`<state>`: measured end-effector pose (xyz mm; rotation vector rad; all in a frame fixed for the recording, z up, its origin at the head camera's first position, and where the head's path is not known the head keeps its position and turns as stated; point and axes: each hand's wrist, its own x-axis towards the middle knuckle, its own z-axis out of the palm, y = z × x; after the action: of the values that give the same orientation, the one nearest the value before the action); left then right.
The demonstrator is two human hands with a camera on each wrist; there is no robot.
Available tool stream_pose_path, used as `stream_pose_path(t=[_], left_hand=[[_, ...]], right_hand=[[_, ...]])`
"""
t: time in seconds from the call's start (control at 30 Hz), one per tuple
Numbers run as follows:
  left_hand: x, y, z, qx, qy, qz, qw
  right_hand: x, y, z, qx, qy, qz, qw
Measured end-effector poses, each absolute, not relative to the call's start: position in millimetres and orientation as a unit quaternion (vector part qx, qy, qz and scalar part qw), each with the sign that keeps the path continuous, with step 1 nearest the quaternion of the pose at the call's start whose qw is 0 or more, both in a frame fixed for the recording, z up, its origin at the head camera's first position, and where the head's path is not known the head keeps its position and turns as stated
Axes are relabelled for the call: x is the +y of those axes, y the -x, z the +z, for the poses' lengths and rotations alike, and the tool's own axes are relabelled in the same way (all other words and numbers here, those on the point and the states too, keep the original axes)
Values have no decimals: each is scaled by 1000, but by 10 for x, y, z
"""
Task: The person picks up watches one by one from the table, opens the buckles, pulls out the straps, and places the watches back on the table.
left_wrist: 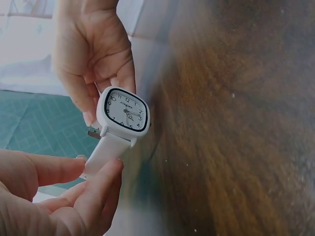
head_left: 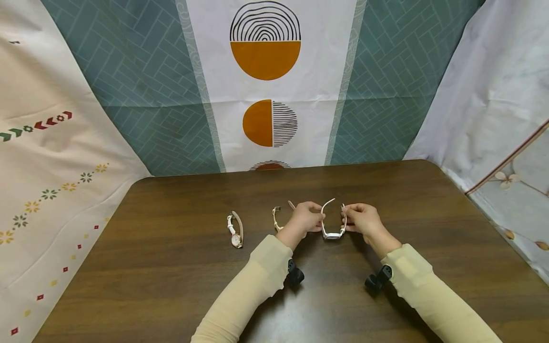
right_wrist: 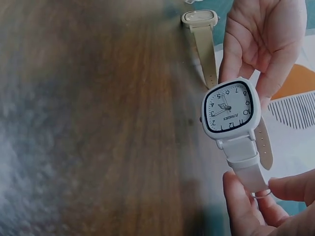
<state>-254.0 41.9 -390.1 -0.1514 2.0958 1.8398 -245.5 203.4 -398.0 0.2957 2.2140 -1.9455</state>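
Note:
A white wristwatch (head_left: 332, 236) with a rounded-square dial (left_wrist: 127, 112) is held between both hands, its strap unbuckled and spread in a U. My left hand (head_left: 306, 216) pinches the holed strap half between thumb and fingers. On the other side, my right hand (head_left: 362, 220) pinches the buckle half, close to the metal buckle (right_wrist: 262, 194). The dial faces back toward the wrists, with the strap ends pointing away. Beside the left hand lies a beige wristwatch (right_wrist: 204, 49), partly hidden by that hand in the head view.
Farther left on the brown wooden table (head_left: 171, 267) lies another wristwatch (head_left: 236, 239), with a round gold-rimmed case and a pale strap. A patterned cloth (head_left: 274, 85) hangs behind the table's far edge, and more cloth hangs at both sides.

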Motion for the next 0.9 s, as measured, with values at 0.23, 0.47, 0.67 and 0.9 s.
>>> stream_pose_path(t=[0.23,0.47,0.67,0.9], left_hand=[[408,2564,-3919,741,60,647,172],[395,2587,-3924,742,67,645,170],[404,2583,-3936,766,63,619,160],[383,2571,-3907,786,63,596,152]], right_hand=[[2045,2468,-4014,752,-105,-643,96],[2048,2477,-4041,752,-102,-643,97],[2059,2455,-4056,756,-96,-641,90],[2062,2438,-4039,758,-95,-639,88]])
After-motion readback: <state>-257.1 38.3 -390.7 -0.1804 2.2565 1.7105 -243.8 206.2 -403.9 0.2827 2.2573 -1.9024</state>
